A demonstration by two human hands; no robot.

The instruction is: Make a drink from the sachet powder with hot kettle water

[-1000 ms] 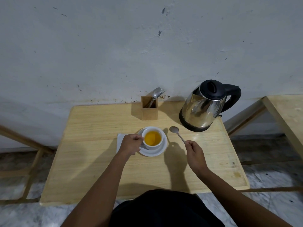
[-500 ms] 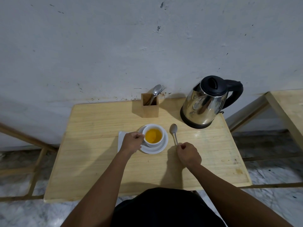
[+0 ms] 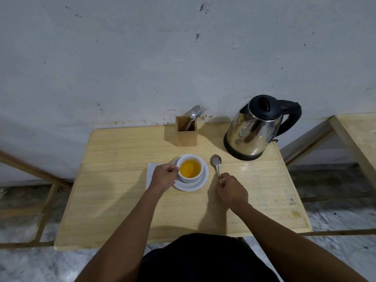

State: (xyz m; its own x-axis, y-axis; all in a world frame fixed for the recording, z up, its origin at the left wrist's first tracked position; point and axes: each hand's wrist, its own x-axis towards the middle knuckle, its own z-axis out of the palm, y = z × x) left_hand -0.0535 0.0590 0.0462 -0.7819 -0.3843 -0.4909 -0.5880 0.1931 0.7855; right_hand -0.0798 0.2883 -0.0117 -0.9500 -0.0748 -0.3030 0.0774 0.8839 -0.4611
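A white cup (image 3: 190, 159) of orange drink stands on a white saucer (image 3: 201, 183) in the middle of the wooden table (image 3: 122, 190). My left hand (image 3: 163, 177) grips the cup at its left side, where the handle is hidden by my fingers. A metal spoon (image 3: 216, 162) lies on the table just right of the saucer, bowl pointing away from me. My right hand (image 3: 232, 190) pinches the spoon's handle end. The steel kettle (image 3: 256, 131) with a black lid stands at the back right.
A wooden cutlery holder (image 3: 186, 135) with a spoon and fork stands behind the cup by the wall. A white napkin or sachet (image 3: 150, 171) lies partly under my left hand. Another wooden table (image 3: 360, 135) stands to the right.
My right hand brought the spoon down and closer to the saucer; the spoon now lies on the table, pointing straight away from me. My left hand stayed on the cup.
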